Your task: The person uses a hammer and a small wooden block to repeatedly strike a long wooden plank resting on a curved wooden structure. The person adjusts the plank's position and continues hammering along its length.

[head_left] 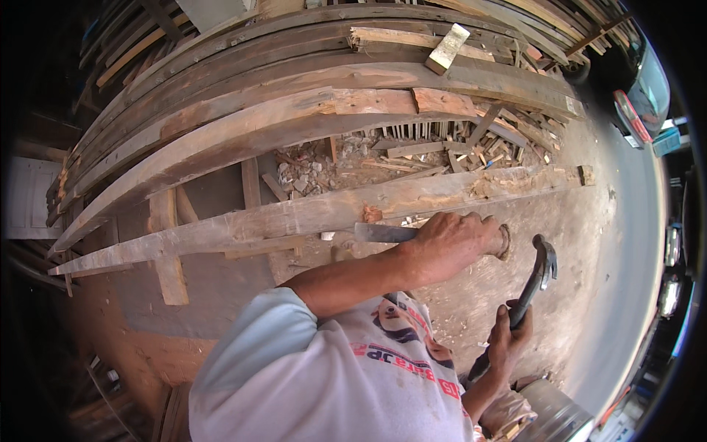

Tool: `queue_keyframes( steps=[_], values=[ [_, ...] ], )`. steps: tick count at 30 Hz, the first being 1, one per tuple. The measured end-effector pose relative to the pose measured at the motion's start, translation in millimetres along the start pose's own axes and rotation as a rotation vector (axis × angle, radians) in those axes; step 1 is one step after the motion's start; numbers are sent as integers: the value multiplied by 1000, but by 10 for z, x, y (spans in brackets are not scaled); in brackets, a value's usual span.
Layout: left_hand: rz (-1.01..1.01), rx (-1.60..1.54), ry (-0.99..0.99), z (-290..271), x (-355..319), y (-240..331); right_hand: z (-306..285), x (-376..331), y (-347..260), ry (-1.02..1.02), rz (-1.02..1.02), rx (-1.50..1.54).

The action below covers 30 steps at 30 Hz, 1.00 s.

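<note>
My left hand (pixel 455 247) is closed around a chisel, its wide flat blade (pixel 381 233) pointing left and its worn butt end (pixel 504 243) sticking out on the right. The blade lies close to the near edge of a long weathered beam (pixel 294 212), just below a rough reddish gouge (pixel 372 214) in the wood. I cannot tell whether blade and beam touch. Lower and to the right, my right hand (pixel 508 339) grips the dark handle of a claw hammer (pixel 543 265). The hammer's head is raised, apart from the chisel.
More long beams (pixel 221 140) lie side by side beyond, with a short wood block (pixel 448 48) on top. Short wooden supports (pixel 169 280) cross under the near beam. Scrap wood (pixel 486 147) and rubble (pixel 305 173) litter the ground. A paved road (pixel 626 272) runs along the right.
</note>
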State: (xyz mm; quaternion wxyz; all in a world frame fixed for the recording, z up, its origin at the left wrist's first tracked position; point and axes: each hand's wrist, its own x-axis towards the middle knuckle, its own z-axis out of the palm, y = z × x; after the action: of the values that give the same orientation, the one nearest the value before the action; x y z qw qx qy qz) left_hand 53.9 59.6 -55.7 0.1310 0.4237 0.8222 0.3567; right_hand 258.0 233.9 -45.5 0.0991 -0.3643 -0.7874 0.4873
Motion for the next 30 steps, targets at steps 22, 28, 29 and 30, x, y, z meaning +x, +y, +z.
queue_keyframes(
  steps=[22,28,29,30],
  values=[
    [-671,52,554,-1026,-1067,-463,60,355,387,-114,29,114],
    [-691,228,338,-911,-982,-542,6,376,499,-139,51,55],
    [-709,232,402,-934,-994,-603,-17,367,503,-142,59,49],
    [-729,241,474,-969,-1010,-630,-27,375,529,-139,63,50]
  ],
)
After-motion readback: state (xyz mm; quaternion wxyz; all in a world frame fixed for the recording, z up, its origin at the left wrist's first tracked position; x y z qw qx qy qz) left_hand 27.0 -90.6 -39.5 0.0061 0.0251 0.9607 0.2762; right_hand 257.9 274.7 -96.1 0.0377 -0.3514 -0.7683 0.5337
